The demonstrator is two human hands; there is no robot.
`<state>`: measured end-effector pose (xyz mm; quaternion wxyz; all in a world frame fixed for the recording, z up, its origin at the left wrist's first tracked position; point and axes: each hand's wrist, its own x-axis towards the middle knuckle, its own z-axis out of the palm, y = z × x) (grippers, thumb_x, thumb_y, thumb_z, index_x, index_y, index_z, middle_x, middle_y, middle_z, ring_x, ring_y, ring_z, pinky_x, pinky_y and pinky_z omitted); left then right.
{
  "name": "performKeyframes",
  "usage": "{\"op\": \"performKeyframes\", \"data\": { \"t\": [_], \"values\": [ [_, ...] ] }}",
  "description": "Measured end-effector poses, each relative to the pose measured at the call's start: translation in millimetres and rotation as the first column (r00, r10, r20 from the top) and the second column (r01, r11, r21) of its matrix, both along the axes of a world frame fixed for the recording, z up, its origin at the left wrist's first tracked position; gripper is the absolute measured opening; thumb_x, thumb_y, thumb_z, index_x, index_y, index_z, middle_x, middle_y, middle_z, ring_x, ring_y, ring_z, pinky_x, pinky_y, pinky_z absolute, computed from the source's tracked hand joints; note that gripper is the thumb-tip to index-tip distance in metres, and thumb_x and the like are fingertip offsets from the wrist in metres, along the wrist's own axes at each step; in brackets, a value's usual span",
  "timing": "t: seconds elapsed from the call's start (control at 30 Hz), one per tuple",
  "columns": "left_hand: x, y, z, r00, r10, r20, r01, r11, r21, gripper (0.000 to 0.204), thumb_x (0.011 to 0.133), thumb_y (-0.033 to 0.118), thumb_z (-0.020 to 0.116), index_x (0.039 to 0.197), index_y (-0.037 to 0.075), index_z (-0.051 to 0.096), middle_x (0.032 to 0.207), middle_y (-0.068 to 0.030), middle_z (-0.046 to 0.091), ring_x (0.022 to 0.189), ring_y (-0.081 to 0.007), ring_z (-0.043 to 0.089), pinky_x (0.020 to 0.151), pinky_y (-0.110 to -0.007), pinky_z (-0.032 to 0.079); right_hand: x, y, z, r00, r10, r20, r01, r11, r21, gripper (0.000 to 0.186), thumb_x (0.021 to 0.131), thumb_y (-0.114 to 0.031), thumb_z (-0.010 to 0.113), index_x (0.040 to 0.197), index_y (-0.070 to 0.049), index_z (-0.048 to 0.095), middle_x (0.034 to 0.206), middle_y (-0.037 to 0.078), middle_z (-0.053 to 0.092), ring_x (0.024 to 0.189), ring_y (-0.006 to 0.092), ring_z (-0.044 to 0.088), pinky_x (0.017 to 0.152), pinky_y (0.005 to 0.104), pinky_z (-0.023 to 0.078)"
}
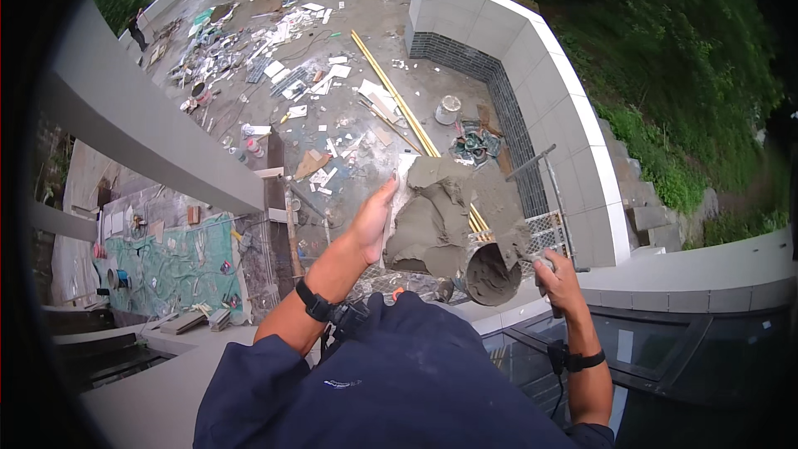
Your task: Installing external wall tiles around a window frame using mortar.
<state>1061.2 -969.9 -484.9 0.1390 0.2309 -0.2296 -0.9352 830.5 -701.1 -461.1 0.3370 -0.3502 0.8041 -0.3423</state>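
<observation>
My left hand [376, 223] grips the left edge of a pale tile [404, 170], with the thumb along its side. Thick grey mortar [436, 229] covers most of the tile's upper face in uneven, ridged lumps. In my right hand [560, 284] is the handle of a trowel; its mortar-smeared blade [504, 214] points up and away, just right of the tile. Below the blade and beside the tile sits a round bucket [492, 276] with grey mortar inside. My right fingers are wrapped round the handle.
A metal scaffold frame [555, 191] and mesh platform [544, 233] are close on the right. Far below, long yellow poles [391, 87], a white bucket [448, 109] and scattered tile scraps [287, 29] lie about. A grey beam [158, 129] crosses at left; a tiled wall [532, 54] curves right.
</observation>
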Motion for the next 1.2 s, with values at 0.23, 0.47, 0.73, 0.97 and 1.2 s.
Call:
{"op": "performKeyframes", "data": {
  "t": [0.23,0.47,0.73,0.97,1.2],
  "values": [
    [4.7,-11.5,-27.1,0.999,0.023,0.032,-0.018,0.991,-0.136,0.05,0.104,0.039,0.031,0.138,0.004,0.042,0.13,-0.0135,0.056,0.114,-0.0239,0.059,0.098,-0.039,0.049,2.5,2.1,75.9,0.402,0.306,-0.863,-0.452,0.886,0.103,0.019,0.074,-0.013,0.07,0.072,-0.007,0.052,0.061,0.005,0.047,0.05,0.0215,0.051,0.048,0.0336,0.04],
    [5.4,-7.9,-18.2,0.961,-0.252,0.111,0.267,0.952,-0.148,0.044,0.104,0.034,0.035,0.135,0.005,0.045,0.122,-0.0103,0.059,0.104,-0.0184,0.061,0.088,-0.034,0.053,-13.2,-23.7,94.8,-0.174,0.329,-0.928,-0.55,0.75,0.368,0.018,0.071,-0.007,0.065,0.076,-0.011,0.049,0.064,0.001,0.042,0.055,0.0161,0.047,0.048,0.0316,0.031],
    [5.6,-0.7,-11.0,0.857,-0.445,0.26,0.501,0.837,-0.221,0.048,0.102,0.034,0.041,0.137,0.001,0.044,0.131,-0.0121,0.053,0.112,-0.0183,0.058,0.091,-0.035,0.052,-27.3,-31.9,103.4,-0.191,0.323,-0.927,-0.547,0.749,0.374,0.016,0.07,-0.01,0.066,0.074,-0.011,0.05,0.064,0.001,0.043,0.055,0.0176,0.047,0.049,0.0324,0.034],
    [6.0,-1.1,-22.8,0.727,-0.655,0.207,0.677,0.635,-0.371,0.051,0.103,0.034,0.039,0.141,-0.001,0.039,0.135,-0.0123,0.05,0.118,-0.0175,0.053,0.099,-0.033,0.045,-47.3,-25.2,99.1,0.485,0.6,-0.636,-0.464,0.793,0.395,0.025,0.081,-0.025,0.065,0.08,-0.003,0.054,0.07,0.017,0.058,0.067,0.0399,0.057,0.059,0.0455,0.044],
    [-0.2,9.0,-53.4,0.857,-0.454,0.243,0.485,0.87,-0.086,0.044,0.103,0.034,0.037,0.132,0.001,0.048,0.124,-0.0123,0.059,0.103,-0.021,0.064,0.088,-0.036,0.054,0.5,6.4,89.8,0.509,0.424,-0.749,-0.285,0.904,0.318,0.02,0.078,-0.019,0.067,0.073,-0.007,0.053,0.065,0.011,0.055,0.062,0.0315,0.059,0.056,0.0396,0.046]
  ]
}}
